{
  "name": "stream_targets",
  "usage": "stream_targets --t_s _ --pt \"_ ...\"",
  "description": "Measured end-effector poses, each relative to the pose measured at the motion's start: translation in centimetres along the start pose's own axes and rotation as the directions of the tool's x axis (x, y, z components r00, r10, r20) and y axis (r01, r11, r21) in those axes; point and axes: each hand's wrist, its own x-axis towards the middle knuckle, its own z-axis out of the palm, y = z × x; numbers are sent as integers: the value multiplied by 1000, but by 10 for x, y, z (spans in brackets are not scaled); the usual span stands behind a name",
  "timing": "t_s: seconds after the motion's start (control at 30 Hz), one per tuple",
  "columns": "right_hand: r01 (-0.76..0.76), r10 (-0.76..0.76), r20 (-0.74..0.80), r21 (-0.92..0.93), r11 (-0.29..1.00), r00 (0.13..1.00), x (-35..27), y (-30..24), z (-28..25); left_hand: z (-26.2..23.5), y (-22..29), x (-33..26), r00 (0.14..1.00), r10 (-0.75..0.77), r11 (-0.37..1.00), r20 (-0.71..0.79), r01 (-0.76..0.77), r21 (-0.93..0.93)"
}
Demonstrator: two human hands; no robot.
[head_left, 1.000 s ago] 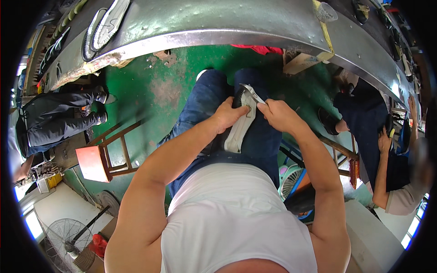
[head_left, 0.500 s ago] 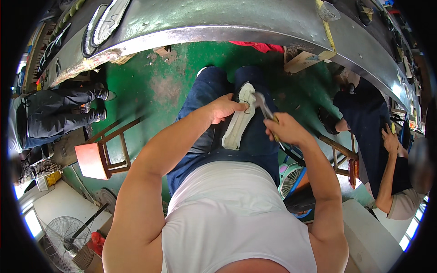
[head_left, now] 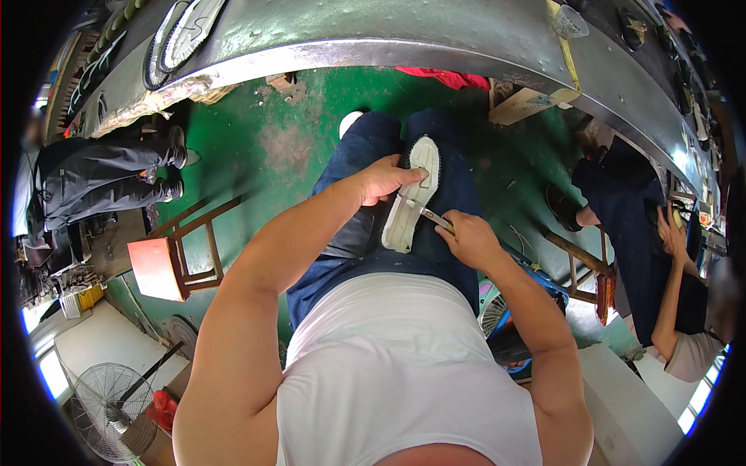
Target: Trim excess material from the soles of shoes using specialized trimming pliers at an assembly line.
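A pale shoe sole [head_left: 402,219] with a dark toothed edge lies lengthwise over my thighs. My left hand [head_left: 385,179] grips its left edge, with the thumb pressed on the upper face and the other fingers partly hidden. My right hand [head_left: 473,239] is closed around the light handle of a slim metal hand tool [head_left: 425,212], whose exact kind I cannot make out. The tool's metal end reaches across the middle of the sole, just below my left thumb. Whether it touches the surface is unclear.
Ahead runs a metal workbench [head_left: 350,54], with more pale soles [head_left: 192,31] at its left and a clear plastic cup [head_left: 569,22] at its right. A red-topped stool [head_left: 158,268] stands left. Other people sit at both sides. A fan [head_left: 116,412] is behind left.
My right hand has moved down slightly and the tool has swung from beside the sole's right edge to across its middle. The sole has turned a little, its upper face showing more.
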Motion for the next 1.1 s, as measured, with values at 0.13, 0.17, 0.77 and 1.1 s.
stream_targets --t_s 0.13,0.17,0.77,1.1 --pt "10 2 -156 74 997 988 -25 4 11 1 -5 -2 992 116 984 -49 -108 144" --pt "10 3 -160 79 997 987 -29 7 8 7 -5 -8 992 115 983 -50 -106 151" --pt "-174 202 263 -123 977 943 -55 14 -8 52 -68 -30 772 621 730 -135 -508 458" --pt "-455 147 640 347 820 754 -46 30 -59 39 -73 -52 919 377 809 116 -388 443"
